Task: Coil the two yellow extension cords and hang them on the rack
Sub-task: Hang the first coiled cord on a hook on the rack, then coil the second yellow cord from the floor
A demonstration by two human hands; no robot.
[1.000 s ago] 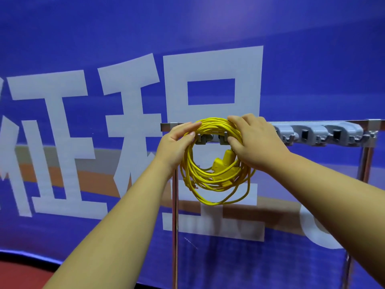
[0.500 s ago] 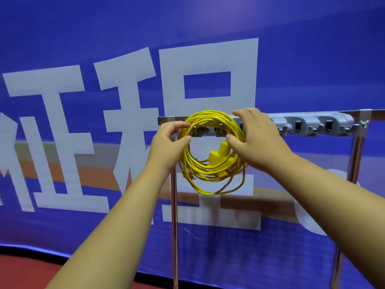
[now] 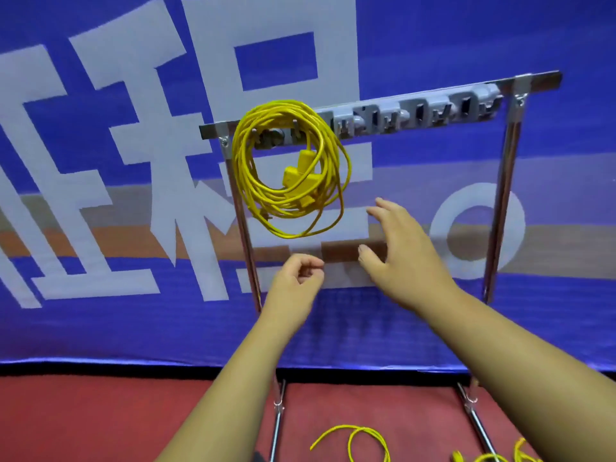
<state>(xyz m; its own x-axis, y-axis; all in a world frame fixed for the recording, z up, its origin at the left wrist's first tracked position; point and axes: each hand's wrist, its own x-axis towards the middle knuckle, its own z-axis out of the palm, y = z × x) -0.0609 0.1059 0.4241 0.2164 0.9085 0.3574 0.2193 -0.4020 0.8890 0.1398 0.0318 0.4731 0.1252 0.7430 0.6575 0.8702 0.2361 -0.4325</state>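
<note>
Yellow extension cord (image 3: pixel 283 201), coiled with its plug block (image 3: pixel 296 173) inside the loops, hung on its own at the left end of the grey hook strip (image 3: pixel 416 111) on the rack (image 3: pixel 505 195). Half a second earlier you had both hands on the coil up at the top bar (image 3: pixel 540 80). By this moment you had let go and dropped them below the loops, clear of the cable. Your left hand (image 3: pixel 293 288) was curled into a fist around nothing, and your right hand (image 3: pixel 403 258) was released, fingers spread. The second yellow cord (image 3: pixel 353 438), newly in view, lay uncoiled on the red floor (image 3: pixel 100 421) by the rack's feet, before the blue banner (image 3: pixel 100 328).
</note>
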